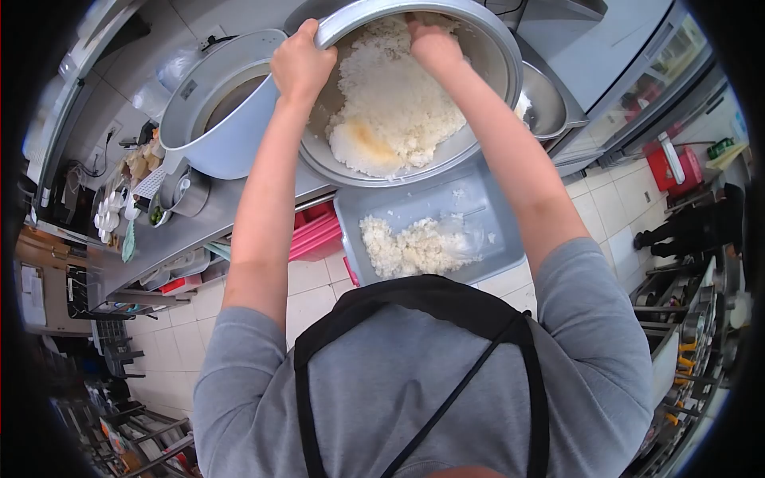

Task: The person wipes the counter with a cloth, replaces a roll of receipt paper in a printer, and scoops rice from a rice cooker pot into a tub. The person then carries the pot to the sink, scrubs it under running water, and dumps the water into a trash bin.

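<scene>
A large metal pot (514, 76) is tilted towards me, with white cooked rice (398, 95) inside and a browned patch near its lower side. My left hand (304, 64) is closed over the pot's left rim. Inside the pot, by the far wall, my right hand (437, 49) is curled at the upper edge of the rice. What its fingers hold, if anything, is hidden. Just below the pot sits a grey plastic tub (498, 239), in which a heap of rice (414, 247) lies with loose clumps around it.
A tall aluminium pot (219, 147) stands left of the rice pot on the steel counter (199, 223). At right is a metal bowl (546, 103), beside a glass-fronted fridge (637, 95). A small pot (189, 193) is further left. Another person's dark-clothed legs (685, 227) show at far right.
</scene>
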Action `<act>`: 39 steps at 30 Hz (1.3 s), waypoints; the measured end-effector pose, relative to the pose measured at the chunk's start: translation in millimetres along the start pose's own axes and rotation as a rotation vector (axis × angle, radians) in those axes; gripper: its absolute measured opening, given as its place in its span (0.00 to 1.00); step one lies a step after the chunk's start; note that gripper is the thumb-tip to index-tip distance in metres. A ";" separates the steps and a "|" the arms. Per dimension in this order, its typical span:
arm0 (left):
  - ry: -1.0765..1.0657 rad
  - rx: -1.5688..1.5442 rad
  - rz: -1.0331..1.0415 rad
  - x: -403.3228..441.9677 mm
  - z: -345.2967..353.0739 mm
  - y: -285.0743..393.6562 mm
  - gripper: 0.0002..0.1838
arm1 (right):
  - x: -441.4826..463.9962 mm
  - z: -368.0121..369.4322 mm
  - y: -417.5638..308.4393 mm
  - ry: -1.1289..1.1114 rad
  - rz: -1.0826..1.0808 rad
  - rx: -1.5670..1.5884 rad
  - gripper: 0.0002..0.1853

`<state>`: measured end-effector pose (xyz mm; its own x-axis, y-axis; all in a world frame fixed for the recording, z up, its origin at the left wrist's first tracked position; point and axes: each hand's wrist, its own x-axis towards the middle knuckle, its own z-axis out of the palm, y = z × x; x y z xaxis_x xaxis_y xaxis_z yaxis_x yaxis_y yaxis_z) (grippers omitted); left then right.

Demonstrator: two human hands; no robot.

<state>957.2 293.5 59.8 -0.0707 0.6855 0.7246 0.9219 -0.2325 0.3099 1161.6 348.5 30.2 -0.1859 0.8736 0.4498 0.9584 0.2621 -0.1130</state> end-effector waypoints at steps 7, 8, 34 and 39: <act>0.027 -0.020 0.007 -1.0 -3.9 1.2 0.12 | -61.5 27.5 16.5 -0.090 -0.101 -0.024 0.19; 0.016 -0.014 0.005 -0.9 -3.5 1.7 0.12 | -52.7 18.6 23.6 -0.007 0.016 0.051 0.19; 0.077 -0.130 -0.004 3.0 -11.8 11.5 0.10 | -69.9 39.5 48.3 -0.399 -0.140 -0.028 0.19; 0.074 -0.085 -0.014 5.1 -9.4 10.7 0.09 | -8.9 -13.5 37.6 -0.283 -0.258 -0.647 0.11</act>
<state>963.1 288.0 72.5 -0.1147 0.6368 0.7625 0.8850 -0.2832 0.3696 1202.2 345.0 33.9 -0.3872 0.9118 0.1370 0.7964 0.2559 0.5480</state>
